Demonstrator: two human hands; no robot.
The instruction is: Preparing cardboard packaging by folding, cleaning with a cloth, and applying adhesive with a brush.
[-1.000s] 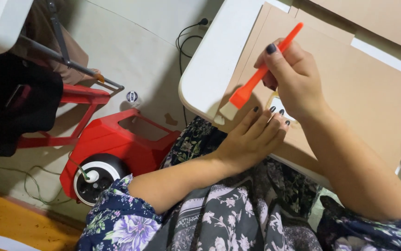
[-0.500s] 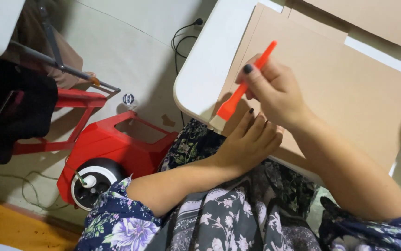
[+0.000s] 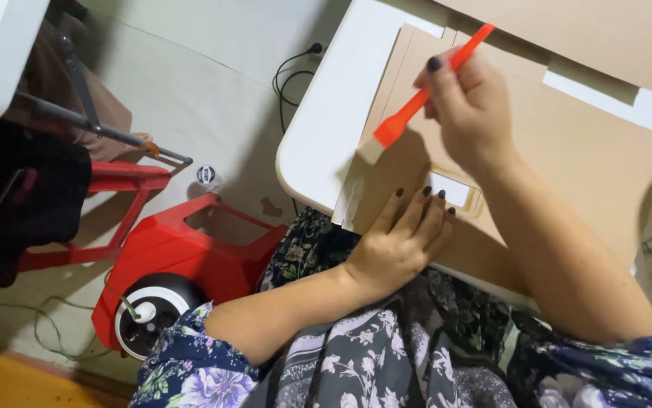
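Observation:
My right hand (image 3: 471, 107) grips an orange-handled brush (image 3: 415, 103) with pale bristles, held tilted over the near left part of a brown cardboard sheet (image 3: 567, 151). The bristles hover at the sheet's left edge. My left hand (image 3: 401, 240) lies flat on the sheet's near edge, fingers spread, pressing it onto the white table (image 3: 326, 121). A small rectangular cutout with a pale outline (image 3: 450, 189) shows between the two hands. My nails are painted dark.
A red plastic stool (image 3: 182, 249) lies on its side on the floor at the left, with a round white container (image 3: 148, 313) beside it. A black cable (image 3: 288, 75) runs along the floor. More cardboard sheets (image 3: 590, 30) lie at the table's far side.
My right hand has swept the brush leftward along the cardboard's near edge and lifted slightly. The left hand has stayed pressed on the sheet.

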